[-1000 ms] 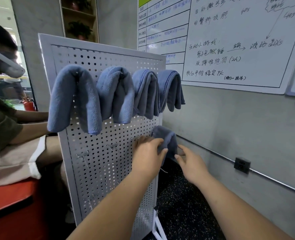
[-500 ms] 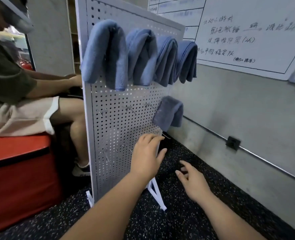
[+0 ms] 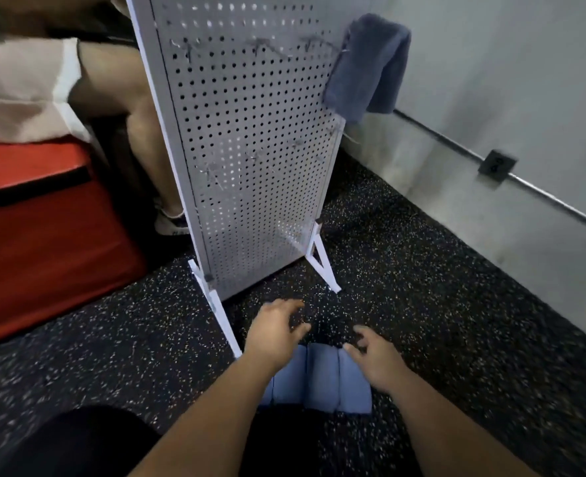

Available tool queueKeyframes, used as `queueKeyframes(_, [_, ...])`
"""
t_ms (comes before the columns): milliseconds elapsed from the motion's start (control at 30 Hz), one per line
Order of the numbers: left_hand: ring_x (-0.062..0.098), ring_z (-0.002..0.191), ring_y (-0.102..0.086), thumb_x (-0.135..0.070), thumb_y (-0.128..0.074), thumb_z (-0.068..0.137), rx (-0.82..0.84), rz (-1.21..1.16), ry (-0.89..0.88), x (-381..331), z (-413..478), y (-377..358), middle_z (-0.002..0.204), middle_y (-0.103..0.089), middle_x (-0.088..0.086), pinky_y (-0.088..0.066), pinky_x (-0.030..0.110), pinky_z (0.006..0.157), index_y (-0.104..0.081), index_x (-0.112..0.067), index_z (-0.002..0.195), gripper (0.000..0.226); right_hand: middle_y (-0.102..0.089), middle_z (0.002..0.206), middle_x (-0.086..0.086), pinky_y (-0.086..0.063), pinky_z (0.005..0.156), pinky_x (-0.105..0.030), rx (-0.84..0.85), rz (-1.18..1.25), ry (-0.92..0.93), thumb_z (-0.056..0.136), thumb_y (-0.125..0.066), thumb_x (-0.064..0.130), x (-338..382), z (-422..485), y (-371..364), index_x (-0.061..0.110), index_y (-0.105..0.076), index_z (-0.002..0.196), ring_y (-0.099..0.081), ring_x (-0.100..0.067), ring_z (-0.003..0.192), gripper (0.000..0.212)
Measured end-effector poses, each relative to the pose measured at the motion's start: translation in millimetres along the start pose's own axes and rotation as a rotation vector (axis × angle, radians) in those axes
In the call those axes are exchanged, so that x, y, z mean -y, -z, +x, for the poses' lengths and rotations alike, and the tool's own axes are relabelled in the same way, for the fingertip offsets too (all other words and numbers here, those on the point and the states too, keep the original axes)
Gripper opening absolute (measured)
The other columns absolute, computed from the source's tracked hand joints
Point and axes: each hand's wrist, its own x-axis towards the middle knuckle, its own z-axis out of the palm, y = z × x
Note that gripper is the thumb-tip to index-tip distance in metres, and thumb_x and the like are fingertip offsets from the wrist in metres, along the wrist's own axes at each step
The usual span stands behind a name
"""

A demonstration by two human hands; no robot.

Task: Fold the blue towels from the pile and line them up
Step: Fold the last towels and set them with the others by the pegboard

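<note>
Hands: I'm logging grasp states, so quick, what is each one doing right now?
Left hand: open, fingers spread, holding nothing.
Right hand: open, fingers loosely curled, holding nothing.

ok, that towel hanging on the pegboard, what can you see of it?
The towel is blue-grey, soft and fleecy-looking, slightly blurred. Folded, it drapes at the right edge of the white pegboard, probably on a hook hidden beneath it, with two lobes hanging down side by side. It touches the board; contact with the grey wall behind is unclear.
</note>
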Motion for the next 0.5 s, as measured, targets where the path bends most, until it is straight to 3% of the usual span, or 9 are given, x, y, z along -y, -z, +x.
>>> queueKeyframes(267, [0.022, 0.122, -0.063, -0.045, -0.078, 0.091, 0.245, 0.032, 0.204, 60.4, -13.8, -62.0, 0.132, -0.069, -0.002, -0.053, 0.037, 0.100, -0.063, -0.031, 0.141, 0.054, -0.051, 0.155, -0.007, -0.044, 0.113, -0.034, 0.213, -0.185, 0.054, 0.102, -0.066, 0.040, -22.8, 26.7, -49.5, 0.018, -0.041, 0.160, -0.054, -0.022, 0.135, 0.066])
queueKeyframes(400, [0.021, 0.127, -0.062, -0.039, -0.076, 0.094, 0.282, 0.020, 0.275, 69.9, -7.6, -85.1, 0.138, -0.066, -0.003, -0.050, 0.034, 0.104, -0.057, -0.029, 0.147, 0.057, -0.065, 0.133, -0.007, -0.055, 0.099, -0.041, 0.258, -0.165, 0.004, 0.103, -0.065, 0.038, -24.5, 43.8, -71.4, 0.024, -0.040, 0.160, -0.066, -0.023, 0.110, 0.064])
queueKeyframes(500, [0.019, 0.126, -0.062, -0.037, -0.075, 0.094, 0.341, 0.003, 0.318, 77.1, -5.7, -101.0, 0.138, -0.066, -0.006, -0.051, 0.037, 0.106, -0.055, -0.034, 0.146, 0.056, -0.063, 0.135, -0.004, -0.057, 0.098, -0.042, 0.264, -0.147, -0.037, 0.103, -0.064, 0.038, -26.0, 51.9, -85.1, 0.029, -0.037, 0.160, -0.065, -0.021, 0.111, 0.063])
